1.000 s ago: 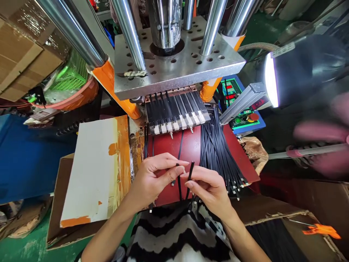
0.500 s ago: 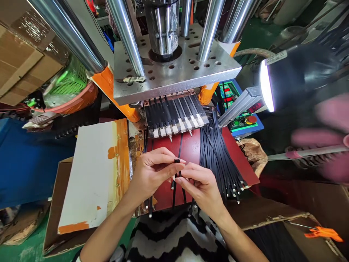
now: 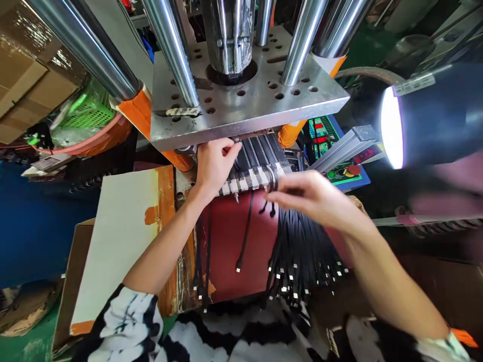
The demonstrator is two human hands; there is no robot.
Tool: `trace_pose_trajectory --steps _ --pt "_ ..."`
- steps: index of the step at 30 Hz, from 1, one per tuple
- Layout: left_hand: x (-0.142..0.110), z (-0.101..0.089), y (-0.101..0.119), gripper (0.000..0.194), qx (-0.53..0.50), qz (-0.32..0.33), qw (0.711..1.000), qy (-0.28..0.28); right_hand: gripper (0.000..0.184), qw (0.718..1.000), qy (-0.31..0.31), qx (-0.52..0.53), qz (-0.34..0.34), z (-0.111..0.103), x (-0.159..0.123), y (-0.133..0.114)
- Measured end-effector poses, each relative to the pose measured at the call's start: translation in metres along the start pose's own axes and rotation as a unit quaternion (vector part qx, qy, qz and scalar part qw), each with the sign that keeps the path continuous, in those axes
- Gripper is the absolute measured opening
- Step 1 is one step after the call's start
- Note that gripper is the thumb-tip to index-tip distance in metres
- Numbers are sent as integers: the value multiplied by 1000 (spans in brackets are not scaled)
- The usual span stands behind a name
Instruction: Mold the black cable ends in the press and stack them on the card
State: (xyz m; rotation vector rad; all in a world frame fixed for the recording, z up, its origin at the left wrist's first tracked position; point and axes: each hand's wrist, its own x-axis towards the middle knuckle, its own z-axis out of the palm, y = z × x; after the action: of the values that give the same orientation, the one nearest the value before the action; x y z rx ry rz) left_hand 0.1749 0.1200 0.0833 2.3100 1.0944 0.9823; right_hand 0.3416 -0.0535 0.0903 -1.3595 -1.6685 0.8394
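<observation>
My left hand [image 3: 216,163] reaches under the thick metal press plate [image 3: 241,118]. Its thumb and forefinger pinch a black cable at the slotted mold block [image 3: 260,151]; the pinched end is mostly hidden. Several flat black cables lie in the block's slots, with pale strips along its front edge. My right hand [image 3: 313,198], somewhat blurred, is at the block's front right corner. Its fingertips close on a looped black cable [image 3: 272,193] whose ends dangle over the red board [image 3: 234,236]. Between my arms, a single cable [image 3: 245,239] with a metal plug hangs across the board.
A bundle of black cables [image 3: 298,251] spreads over the board's right side. Steel guide columns [image 3: 169,50] rise above the plate. To the right are a bright lamp [image 3: 392,128] and a control panel [image 3: 324,136] with a red button. A white board [image 3: 116,241] lies left.
Both hands have moved from over the red board up to the mold block and have come apart. My left hand is now beneath the press plate, my right at the block's right corner.
</observation>
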Motion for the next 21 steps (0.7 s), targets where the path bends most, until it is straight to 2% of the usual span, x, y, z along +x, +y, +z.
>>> trace_pose_trajectory --steps 1,3,5,7,9,12,15,18,21 --pt "1 1 -1 14 -5 -26 1000 12 51 1000 -3 -8 -3 -14 23 3" --pt "-9 -2 -2 22 -28 -35 999 22 50 1000 -14 -26 -5 -29 66 12" --pt "-27 -9 -1 34 -32 50 998 -12 43 998 -20 -52 -8 -32 97 24" --pt "-47 -17 -1 38 9 181 980 -81 33 996 -15 -82 -23 -28 113 35" --pt "-60 -21 -1 37 85 270 949 -136 27 993 1 -107 -41 -23 116 42" --pt "-66 -22 0 37 174 311 920 -164 25 991 43 -112 -54 -20 108 46" --pt "-65 -18 5 41 231 316 906 -162 28 995 67 -52 -50 -20 101 46" --pt "-68 -13 14 52 261 296 904 -162 35 998 49 16 -29 -20 101 48" --pt "-76 -6 23 53 274 268 911 -151 35 997 75 -19 -3 -17 101 49"
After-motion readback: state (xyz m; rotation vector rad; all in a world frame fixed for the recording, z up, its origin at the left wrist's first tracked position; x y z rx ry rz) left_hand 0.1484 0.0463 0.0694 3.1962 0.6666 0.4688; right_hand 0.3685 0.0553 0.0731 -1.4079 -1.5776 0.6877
